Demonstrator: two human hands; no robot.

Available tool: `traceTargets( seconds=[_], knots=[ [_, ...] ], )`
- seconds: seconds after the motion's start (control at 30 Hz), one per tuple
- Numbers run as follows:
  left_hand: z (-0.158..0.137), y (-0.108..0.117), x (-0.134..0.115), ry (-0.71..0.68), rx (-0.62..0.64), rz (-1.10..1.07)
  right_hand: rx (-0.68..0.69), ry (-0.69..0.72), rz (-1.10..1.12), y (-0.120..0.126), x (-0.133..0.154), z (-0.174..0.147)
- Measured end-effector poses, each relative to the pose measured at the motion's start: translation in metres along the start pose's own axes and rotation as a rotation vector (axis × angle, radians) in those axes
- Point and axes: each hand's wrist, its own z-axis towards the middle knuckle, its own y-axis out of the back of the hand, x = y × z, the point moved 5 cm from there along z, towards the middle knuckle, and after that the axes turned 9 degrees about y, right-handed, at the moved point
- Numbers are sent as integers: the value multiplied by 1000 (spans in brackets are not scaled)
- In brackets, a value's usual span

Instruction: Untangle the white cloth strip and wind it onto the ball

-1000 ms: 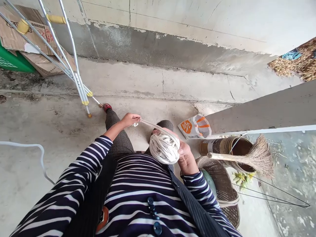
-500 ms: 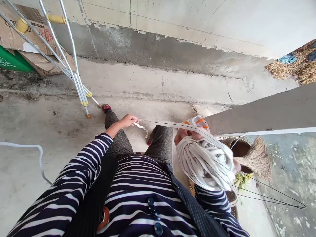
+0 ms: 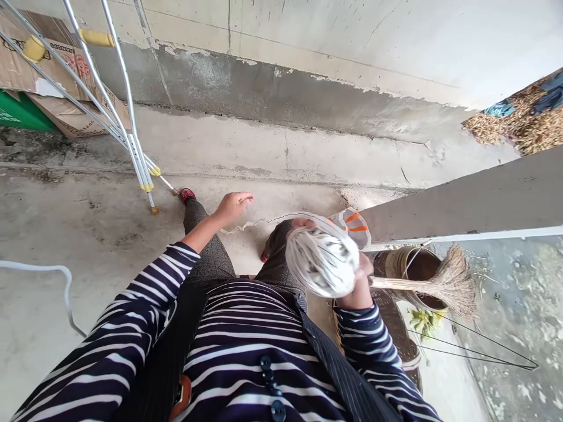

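Observation:
My right hand (image 3: 360, 287) grips a thick ball of white flat cord (image 3: 323, 264) in front of my right thigh; its fingers wrap around the far side and are partly covered by the coils. From the ball a thin, frayed loose end (image 3: 247, 225) trails left, in the air above the floor between my legs. My left hand (image 3: 234, 207) is above my left knee, fingers stretched out and holding nothing. The loose end passes just below it, apart from the fingers.
Metal crutches (image 3: 118, 123) lean at the left by cardboard boxes (image 3: 48, 58). On the right are a straw broom (image 3: 453, 284), a bucket (image 3: 398, 264), a plastic bag (image 3: 354, 225) and a wall edge (image 3: 440, 202). A white hose (image 3: 39, 267) lies on the floor at left.
My left hand has let go of the cord's end, which has dropped and swung below it. My right hand has brought the ball left and farther from the camera.

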Motion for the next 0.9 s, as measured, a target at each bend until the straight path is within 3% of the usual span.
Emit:
traceTargets(
  seconds=[0.13,0.23,0.37,0.5,0.73,0.9],
  knots=[
    [-41,-12,-58,-242,259,-255,105,-82,-48,-7,-9,14],
    [-59,-23,-74,-290,347,-225,170,-119,-37,-9,-12,16],
    [-64,-37,-73,-336,239,-97,201,-135,-51,-12,-17,16],
    [-64,-46,-68,-329,142,37,127,-86,-45,-12,-18,15],
    [-45,-21,-62,-306,-88,200,99,24,-30,-15,-14,14],
    [-45,-29,-51,-224,-75,209,79,82,-90,-18,-3,17]
  ],
)
